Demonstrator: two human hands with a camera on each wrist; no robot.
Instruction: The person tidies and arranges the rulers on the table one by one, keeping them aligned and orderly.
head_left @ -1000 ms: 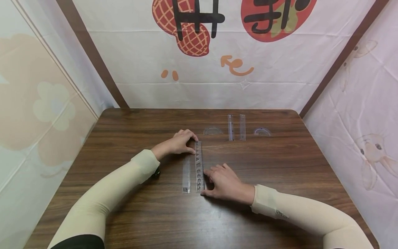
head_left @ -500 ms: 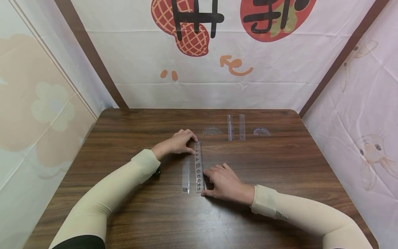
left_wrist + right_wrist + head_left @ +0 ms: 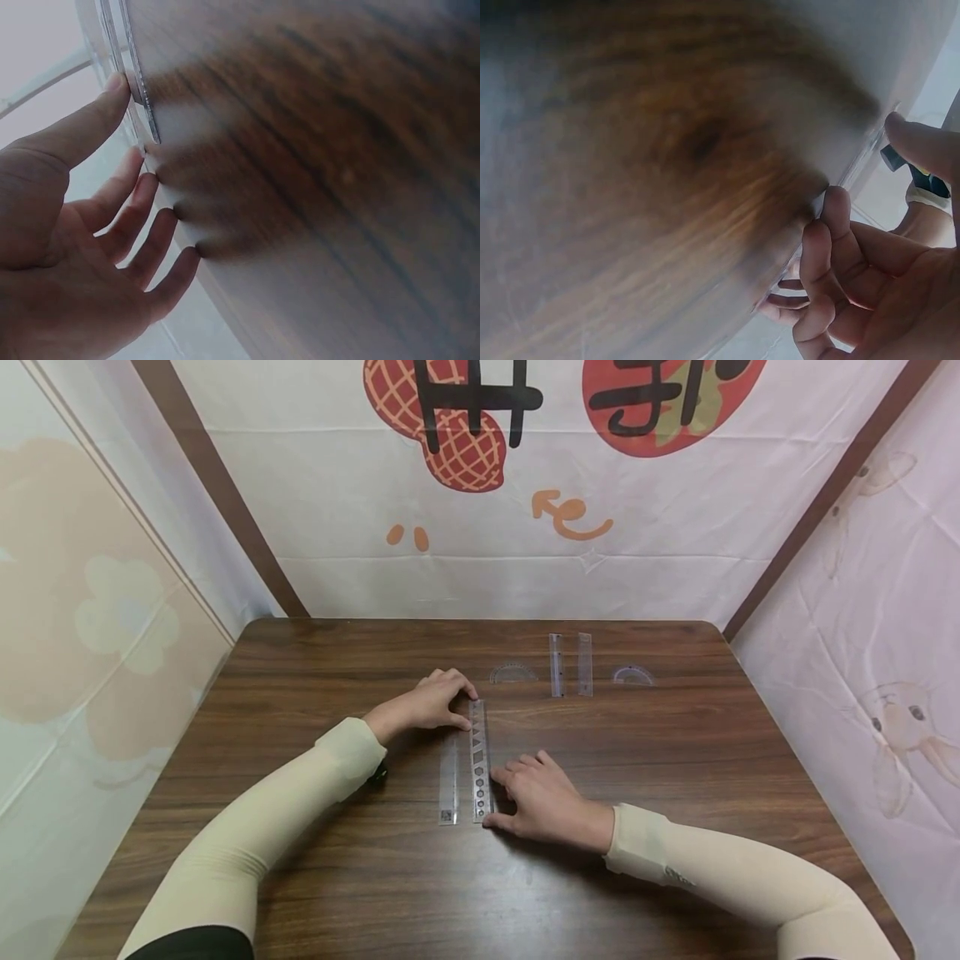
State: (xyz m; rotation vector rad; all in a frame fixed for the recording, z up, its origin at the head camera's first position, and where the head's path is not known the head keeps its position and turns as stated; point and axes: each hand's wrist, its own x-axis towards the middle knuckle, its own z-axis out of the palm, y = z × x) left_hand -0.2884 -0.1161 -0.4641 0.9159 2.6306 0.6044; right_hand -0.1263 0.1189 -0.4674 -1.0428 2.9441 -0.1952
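Note:
A clear stencil ruler (image 3: 479,768) with cut-out shapes lies lengthwise on the wooden table. My left hand (image 3: 435,700) is at its far end, index fingertip at the top corner and thumb on the left edge. In the left wrist view, the thumb (image 3: 90,124) meets the ruler's edge while the other fingers are spread, tips down at the table. From the right, my right hand (image 3: 543,797) touches the same ruler near its close end, thumb at the bottom corner, fingertips along the right edge. A second clear ruler (image 3: 448,785) lies parallel on the left, its top near the left hand.
Further back on the table (image 3: 637,893) lie a clear protractor (image 3: 513,674), two short rulers, one purplish (image 3: 557,665) and one clear (image 3: 585,665), and another protractor (image 3: 633,676). A printed cloth (image 3: 487,585) hangs behind the table's far edge.
Both hands stay at the stencil ruler with almost no movement. The right thumb has shifted very slightly at the ruler's near corner.

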